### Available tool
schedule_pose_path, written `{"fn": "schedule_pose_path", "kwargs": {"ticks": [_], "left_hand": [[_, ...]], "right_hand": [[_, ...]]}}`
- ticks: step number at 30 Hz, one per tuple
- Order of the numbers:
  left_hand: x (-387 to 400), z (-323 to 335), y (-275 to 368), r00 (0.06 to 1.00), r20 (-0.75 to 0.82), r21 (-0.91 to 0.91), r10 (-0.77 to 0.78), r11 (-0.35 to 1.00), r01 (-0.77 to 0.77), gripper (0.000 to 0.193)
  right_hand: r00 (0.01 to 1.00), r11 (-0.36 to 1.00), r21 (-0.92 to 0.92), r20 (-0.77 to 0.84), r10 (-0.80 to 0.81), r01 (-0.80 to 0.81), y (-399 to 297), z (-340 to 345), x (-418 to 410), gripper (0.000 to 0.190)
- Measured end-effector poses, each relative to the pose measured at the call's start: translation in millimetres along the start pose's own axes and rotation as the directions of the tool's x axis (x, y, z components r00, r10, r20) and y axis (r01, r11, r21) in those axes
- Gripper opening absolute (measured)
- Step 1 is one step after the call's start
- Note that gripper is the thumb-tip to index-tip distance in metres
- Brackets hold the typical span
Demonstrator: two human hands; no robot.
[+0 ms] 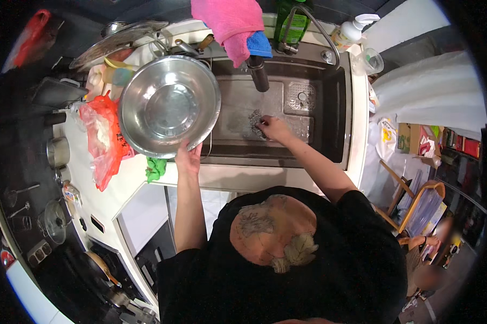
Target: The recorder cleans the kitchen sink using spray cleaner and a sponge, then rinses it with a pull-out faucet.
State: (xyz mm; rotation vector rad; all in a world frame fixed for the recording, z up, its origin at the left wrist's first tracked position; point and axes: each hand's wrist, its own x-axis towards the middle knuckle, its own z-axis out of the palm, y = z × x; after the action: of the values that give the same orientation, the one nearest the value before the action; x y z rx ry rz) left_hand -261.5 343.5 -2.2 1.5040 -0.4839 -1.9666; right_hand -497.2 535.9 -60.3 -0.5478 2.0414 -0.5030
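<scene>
My left hand (189,158) grips the near rim of a wide stainless steel basin (170,107), tilted up over the sink's left side with its hollow inside facing me. Nothing shows inside it. Down in the dark sink (237,95), my right hand (276,128) has its fingers closed on a coarse grey clump, apparently a steel wool scrubber (255,120). Part of the scrubber is hidden under the fingers. The sink floor around it looks wet. A square drain strainer (302,96) lies beyond my right hand. The black faucet spout (259,75) points down over the sink.
Pink (239,24) and blue cloths (259,43) drape over the faucet. Behind the sink stand a green bottle (295,26) and a white pump bottle (350,32). Left of the basin lie a red plastic bag (103,137) and a green cloth (156,169). Another person (419,259) is at far right.
</scene>
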Motion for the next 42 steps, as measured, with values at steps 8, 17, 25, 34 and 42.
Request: {"fn": "schedule_pose_path", "kwargs": {"ticks": [8, 17, 25, 34, 42], "left_hand": [[-64, -10, 28, 0.817, -0.070, 0.242, 0.572, 0.805, -0.542, 0.043], [-130, 4, 75, 0.646, -0.132, 0.313, 0.752, 0.650, -0.693, 0.038], [-121, -42, 38, 0.907, -0.087, 0.433, 0.413, 0.835, -0.339, 0.051], [-123, 31, -25, 0.984, 0.129, 0.792, -0.120, 0.610, -0.029, 0.056], [-13, 47, -106, 0.898, 0.161, 0.734, -0.410, 0.658, 0.168, 0.045]], "right_hand": [[0.938, 0.933, 0.281, -0.320, -0.131, 0.226, -46, 19, -9, 0.037], [0.850, 0.784, 0.374, -0.392, -0.351, 0.496, -151, 60, -8, 0.056], [0.950, 0.572, 0.817, 0.117, -0.290, 0.074, -18, 18, -9, 0.071], [0.985, 0.595, 0.804, -0.099, 0.143, -0.005, 100, -61, -55, 0.064], [0.875, 0.740, 0.670, -0.327, 0.358, -0.053, 146, -62, -30, 0.058]]}}
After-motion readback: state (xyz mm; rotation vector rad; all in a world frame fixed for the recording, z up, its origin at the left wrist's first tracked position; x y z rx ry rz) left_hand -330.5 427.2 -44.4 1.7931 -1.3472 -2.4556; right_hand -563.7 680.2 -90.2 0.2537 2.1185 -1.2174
